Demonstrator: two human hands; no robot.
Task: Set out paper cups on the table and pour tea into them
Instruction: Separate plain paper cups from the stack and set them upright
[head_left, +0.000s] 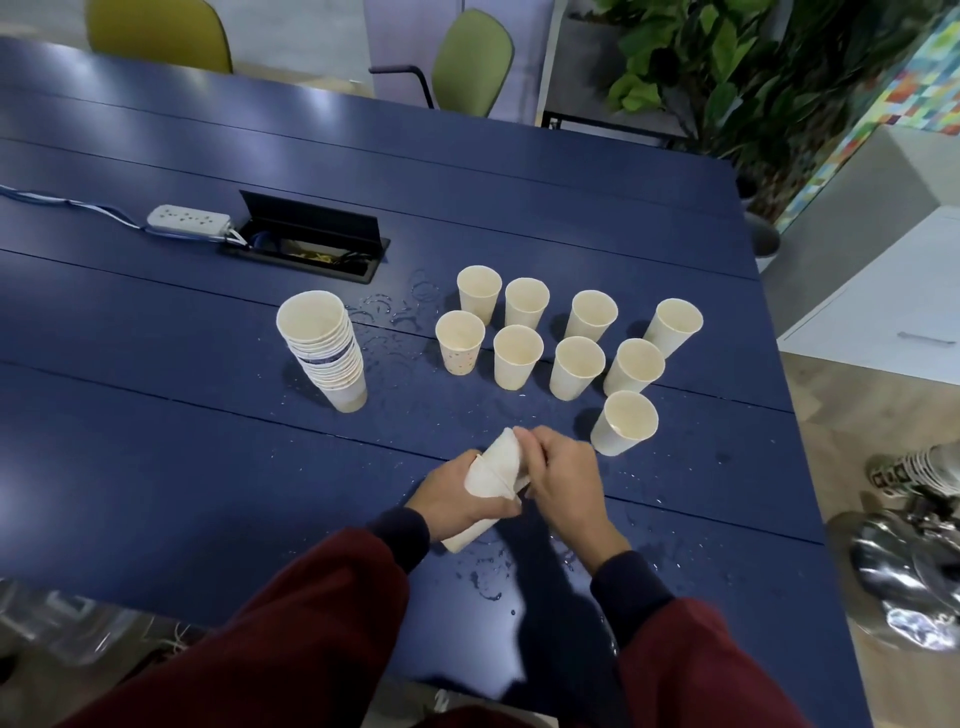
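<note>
Right of the tall stack (324, 353): left hand (449, 496) grips nested cups (496, 467), long axis near-to-far, mouths far; right hand (563, 483) pinches their far end.

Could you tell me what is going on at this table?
A person holds a few nested white paper cups in both hands, left hand gripping them, right hand at their upper end. Nine single cups stand upright and empty on the dark blue table, right of a tall cup stack. Droplets spot the table; no tea poured yet.
</note>
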